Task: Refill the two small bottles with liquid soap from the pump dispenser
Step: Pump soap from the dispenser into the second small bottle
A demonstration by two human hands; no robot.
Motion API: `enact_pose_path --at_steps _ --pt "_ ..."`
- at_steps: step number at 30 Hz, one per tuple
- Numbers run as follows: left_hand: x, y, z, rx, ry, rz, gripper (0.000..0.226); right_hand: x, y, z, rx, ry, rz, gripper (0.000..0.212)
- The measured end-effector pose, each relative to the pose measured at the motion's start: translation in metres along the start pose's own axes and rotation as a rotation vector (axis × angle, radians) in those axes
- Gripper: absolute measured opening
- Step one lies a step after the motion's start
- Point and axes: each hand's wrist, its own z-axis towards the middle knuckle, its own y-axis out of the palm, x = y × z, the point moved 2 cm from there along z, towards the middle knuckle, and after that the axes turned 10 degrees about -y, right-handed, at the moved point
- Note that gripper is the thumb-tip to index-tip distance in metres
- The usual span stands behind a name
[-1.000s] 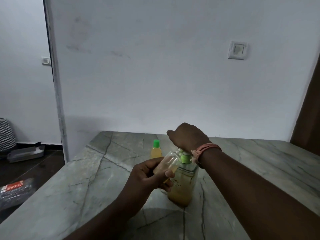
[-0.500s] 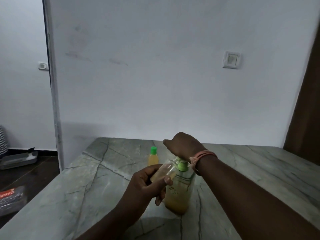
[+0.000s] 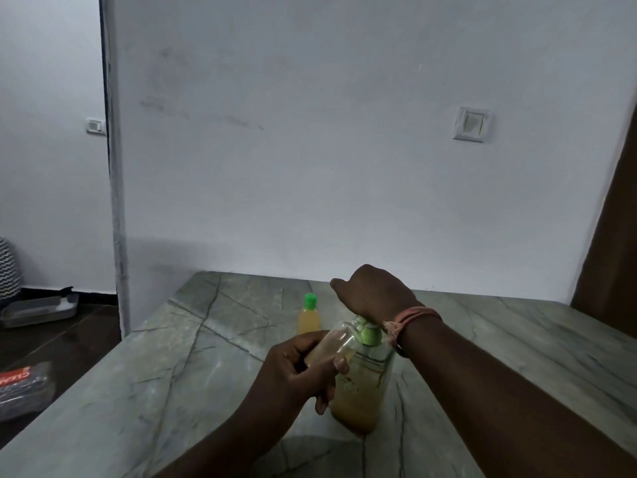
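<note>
While amber soap half-fills the pump dispenser (image 3: 362, 391), the capped bottle (image 3: 308, 315) looks full.

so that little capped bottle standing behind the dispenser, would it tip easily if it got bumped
Probably yes. The small capped bottle is narrow and upright on the smooth stone table, so a knock near its green cap would likely topple it. It looks nearly full of amber liquid, which should steady it somewhat. If it falls, its rounded body may roll.

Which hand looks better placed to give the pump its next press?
The right hand, most likely: it already rests on top of the pump dispenser. The left hand is busy holding the small open bottle tilted at the spout.
</note>
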Motion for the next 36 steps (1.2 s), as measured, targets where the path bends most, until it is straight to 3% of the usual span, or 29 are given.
enact_pose_path --at_steps 4,8,16,23,30,33,36 --pt "-0.002 -0.001 0.000 0.000 -0.016 -0.011 0.040 -0.003 -0.003 0.005 -0.078 -0.013 -0.059 0.037" --pt "-0.004 -0.002 0.003 0.006 -0.022 -0.017 0.041 -0.002 -0.002 0.001 0.055 -0.023 -0.009 0.042" --pt "-0.001 0.000 0.000 0.002 -0.017 -0.022 0.041 -0.005 -0.006 0.000 -0.083 -0.012 -0.057 0.037" --pt "-0.003 -0.001 0.002 0.008 -0.005 -0.027 0.039 -0.001 0.000 0.000 0.036 -0.008 -0.010 0.040" --pt "-0.002 -0.001 0.000 0.010 -0.020 -0.028 0.039 -0.005 -0.005 0.004 -0.084 -0.034 -0.078 0.035" --pt "-0.002 -0.001 0.001 0.007 -0.021 -0.019 0.035 -0.008 -0.009 0.003 0.003 -0.071 -0.110 0.038" --pt "-0.002 -0.002 0.002 0.001 -0.005 -0.025 0.029 -0.002 -0.003 0.002 0.040 -0.024 0.036 0.042"
